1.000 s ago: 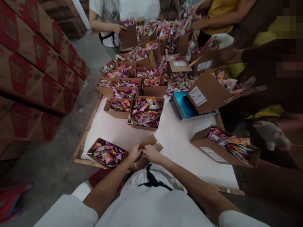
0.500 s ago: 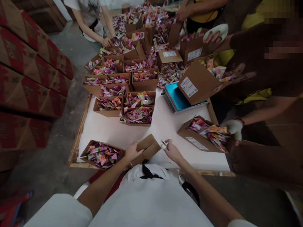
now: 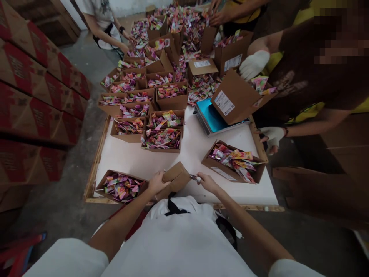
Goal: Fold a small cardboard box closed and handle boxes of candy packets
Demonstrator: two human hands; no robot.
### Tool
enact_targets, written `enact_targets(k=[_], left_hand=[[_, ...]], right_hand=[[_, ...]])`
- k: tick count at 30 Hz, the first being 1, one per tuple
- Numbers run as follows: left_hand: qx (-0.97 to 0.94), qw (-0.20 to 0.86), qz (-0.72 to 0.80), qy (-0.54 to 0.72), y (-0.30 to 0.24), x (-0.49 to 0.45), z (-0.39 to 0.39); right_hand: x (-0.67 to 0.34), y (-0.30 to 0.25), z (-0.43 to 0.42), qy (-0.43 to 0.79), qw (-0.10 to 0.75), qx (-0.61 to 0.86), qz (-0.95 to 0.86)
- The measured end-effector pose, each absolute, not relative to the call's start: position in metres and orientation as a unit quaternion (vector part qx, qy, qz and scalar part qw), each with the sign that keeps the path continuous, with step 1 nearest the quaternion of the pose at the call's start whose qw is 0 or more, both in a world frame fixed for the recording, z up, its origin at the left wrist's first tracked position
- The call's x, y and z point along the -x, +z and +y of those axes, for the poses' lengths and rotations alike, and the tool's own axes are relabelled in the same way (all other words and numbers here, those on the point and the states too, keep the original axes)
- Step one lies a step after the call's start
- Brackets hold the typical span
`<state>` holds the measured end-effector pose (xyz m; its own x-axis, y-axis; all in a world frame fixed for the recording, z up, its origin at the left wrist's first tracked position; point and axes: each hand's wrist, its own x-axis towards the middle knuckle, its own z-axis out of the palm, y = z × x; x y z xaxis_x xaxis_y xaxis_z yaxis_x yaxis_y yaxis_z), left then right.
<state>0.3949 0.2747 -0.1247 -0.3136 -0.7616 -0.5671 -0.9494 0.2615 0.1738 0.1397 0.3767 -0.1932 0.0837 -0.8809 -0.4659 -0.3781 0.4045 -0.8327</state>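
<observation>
A small closed brown cardboard box [image 3: 175,177] sits at the near edge of the white table [image 3: 196,154]. My left hand [image 3: 155,184] presses on its left side, fingers curled over the top. My right hand [image 3: 206,182] is pinched on a small pale object [image 3: 196,178] next to the box's right end; I cannot make out what it is. An open box full of colourful sachets [image 3: 121,187] lies just left of my left hand.
Several open boxes of sachets [image 3: 161,132] fill the middle and far table. A box of sachets [image 3: 233,161] sits at the right, beside a teal scale [image 3: 213,118]. People in white gloves [image 3: 255,64] work at the right and far end. Red-printed cartons [image 3: 37,88] stack at left.
My right hand left the box top and moved right, pinching a small object. A co-worker slid the right-hand box of sachets toward the middle. The view shifted slightly.
</observation>
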Motion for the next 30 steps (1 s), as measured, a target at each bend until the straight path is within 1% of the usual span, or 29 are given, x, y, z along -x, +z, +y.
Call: enact_targets(k=[30], left_hand=[[0.534, 0.208, 0.785, 0.237, -0.129, -0.399, 0.272]], right_hand=[[-0.139, -0.191, 0.364, -0.174, 0.552, 0.487, 0.654]])
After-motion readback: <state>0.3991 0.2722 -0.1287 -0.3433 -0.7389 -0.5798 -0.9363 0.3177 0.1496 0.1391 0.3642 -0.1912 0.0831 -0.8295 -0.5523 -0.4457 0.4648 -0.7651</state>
